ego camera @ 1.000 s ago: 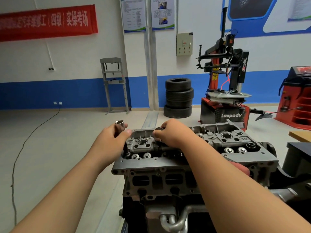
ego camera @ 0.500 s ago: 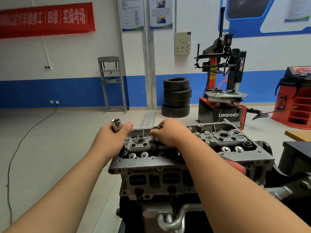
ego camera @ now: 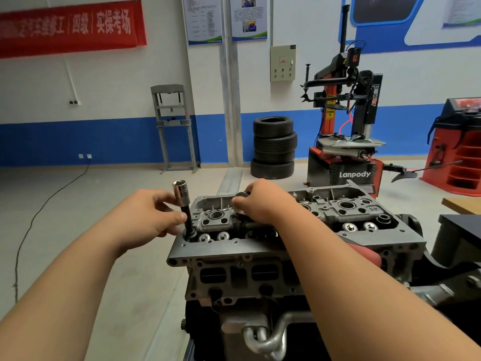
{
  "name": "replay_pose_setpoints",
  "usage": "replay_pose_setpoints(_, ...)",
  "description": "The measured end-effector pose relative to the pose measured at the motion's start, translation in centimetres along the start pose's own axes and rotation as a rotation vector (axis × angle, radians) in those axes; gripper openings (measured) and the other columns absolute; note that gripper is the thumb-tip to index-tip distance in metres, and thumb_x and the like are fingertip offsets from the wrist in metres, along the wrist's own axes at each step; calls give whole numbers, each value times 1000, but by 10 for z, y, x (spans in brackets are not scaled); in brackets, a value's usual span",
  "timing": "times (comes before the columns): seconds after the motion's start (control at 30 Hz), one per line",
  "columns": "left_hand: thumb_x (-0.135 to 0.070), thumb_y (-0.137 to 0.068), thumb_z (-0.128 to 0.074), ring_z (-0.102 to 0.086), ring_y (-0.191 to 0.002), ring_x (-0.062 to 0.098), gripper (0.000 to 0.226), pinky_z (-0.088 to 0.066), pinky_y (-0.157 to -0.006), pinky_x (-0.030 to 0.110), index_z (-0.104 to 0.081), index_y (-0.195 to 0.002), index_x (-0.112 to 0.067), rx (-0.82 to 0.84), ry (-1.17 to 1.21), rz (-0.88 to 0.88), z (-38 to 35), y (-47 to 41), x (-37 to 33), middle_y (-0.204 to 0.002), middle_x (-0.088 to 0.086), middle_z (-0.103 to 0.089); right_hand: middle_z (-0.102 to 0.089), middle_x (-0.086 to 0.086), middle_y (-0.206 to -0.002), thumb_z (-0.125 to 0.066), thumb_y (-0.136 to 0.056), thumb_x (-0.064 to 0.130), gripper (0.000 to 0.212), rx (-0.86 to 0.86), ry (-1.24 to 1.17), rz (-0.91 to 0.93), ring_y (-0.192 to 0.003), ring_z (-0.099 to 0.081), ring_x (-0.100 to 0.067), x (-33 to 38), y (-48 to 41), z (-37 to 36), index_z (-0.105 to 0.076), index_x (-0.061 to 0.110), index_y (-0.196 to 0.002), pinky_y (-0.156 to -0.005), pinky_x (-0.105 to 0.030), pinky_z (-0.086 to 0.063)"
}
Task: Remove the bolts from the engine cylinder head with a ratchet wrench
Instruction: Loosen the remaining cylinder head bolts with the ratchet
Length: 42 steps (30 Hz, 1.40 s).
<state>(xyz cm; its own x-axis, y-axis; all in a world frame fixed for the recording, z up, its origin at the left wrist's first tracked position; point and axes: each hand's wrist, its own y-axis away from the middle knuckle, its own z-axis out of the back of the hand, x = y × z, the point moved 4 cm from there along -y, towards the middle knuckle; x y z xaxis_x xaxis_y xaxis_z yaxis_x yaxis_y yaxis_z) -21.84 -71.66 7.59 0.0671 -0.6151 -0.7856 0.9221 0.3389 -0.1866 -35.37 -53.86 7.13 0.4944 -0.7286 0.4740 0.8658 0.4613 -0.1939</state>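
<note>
Cylinder head: we see it (ego camera: 260, 250) in the centre foreground, lying just under both hands.
Socket extension: it (ego camera: 185, 212) stands upright in the head's near-left corner hole, chrome end up.
Left hand: it (ego camera: 145, 217) pinches the extension's dark shaft between thumb and fingers.
Right hand: its (ego camera: 263, 201) fingers curl round a dark round part (ego camera: 240, 196) at the head's far edge. We cannot tell what the part is.
Progress: we judge it early. No loose bolts or ratchet handle show, so the loosening seems still to come.

left hand (ego camera: 153, 217) pinching socket shaft (ego camera: 188, 222), cylinder head (ego camera: 260, 250)
</note>
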Motion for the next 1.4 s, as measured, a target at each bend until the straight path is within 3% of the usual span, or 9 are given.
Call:
replay_pose_setpoints(0.17,-16,-83,-73,-62,-81,16,15,-47,-77,33,-67,-93,-25,-129,46,22,-4,0,9,-88,1,-67,-63,-7,-81,-54,-85,42,32,-5,7,1,-79,-60,-24,0,0,0,-63,11,-88,-65,-30,-46)
replay_pose_setpoints(0.3,-1,-92,-56,-60,-112,10,35,-44,-100,33,-57,-101,-35,34,284,6,-20,3,8,-113,-13,-68,-63,-7,-81,-54,-85,42,33,0,9,-4,-77,-60,-24,1,1,0,-63,11,-86,-63,-30,-45)
replay_pose_setpoints(0.53,-26,-83,-74,-68,-70,14,7,-52,-73,34,-69,-85,-30,-266,48,-78,-10,-3,14,-68,-8,-69,-63,-7,-83,-54,-87,45,35,-3,17,2,-80,-60,-25,1,3,0,-63,11,-90,-68,-33,-49)
replay_pose_setpoints(0.67,-31,-91,-64,-61,-79,7,13,-39,-62,20,-60,-79,-34,-239,-46,-115,-22,-10,2,-81,-13,-64,-63,-7,-85,-54,-87,46,36,-3,17,0,-81,-60,-25,1,2,1,-63,11,-91,-71,-34,-50)
replay_pose_setpoints(0.73,-32,-93,-60,-61,-79,7,14,-38,-59,21,-57,-80,-33,-362,-38,-170,-19,-10,-6,-82,-11,-63,-63,-7,-84,-54,-87,46,36,1,20,-4,-81,-60,-25,1,2,1,-62,11,-90,-69,-33,-49)
replay_pose_setpoints(0.87,-37,-95,-55,-66,-77,11,13,-43,-56,23,-55,-84,-30,-608,317,-195,7,-5,-17,-84,-4,-68,-63,-7,-84,-54,-86,46,35,-4,16,-10,-80,-60,-25,0,1,0,-62,11,-89,-69,-33,-48)
replay_pose_setpoints(1.1,-14,-88,-50,-53,-75,15,9,-38,-62,30,-48,-85,-22,-31,-604,-98,-30,-19,-2,-84,0,-56,-63,-7,-85,-54,-87,46,36,-2,19,-3,-81,-59,-24,1,2,0,-61,11,-91,-66,-32,-46)
replay_pose_setpoints(1.23,-30,-79,-64,-49,-72,9,24,-34,-54,28,-41,-80,-27,117,-757,6,-24,-24,-10,-83,-6,-53,-63,-8,-86,-54,-87,47,36,-12,21,-6,-82,-59,-26,0,1,-1,-61,13,-91,-69,-32,-47)
replay_pose_setpoints(1.4,-34,-76,-74,-50,-76,12,41,-33,-54,25,-42,-100,-24,212,-868,51,-29,-31,-14,-86,-7,-51,-62,-6,-83,-54,-86,46,33,-16,18,-11,-81,-59,-25,0,1,0,-60,13,-90,-67,-32,-46)
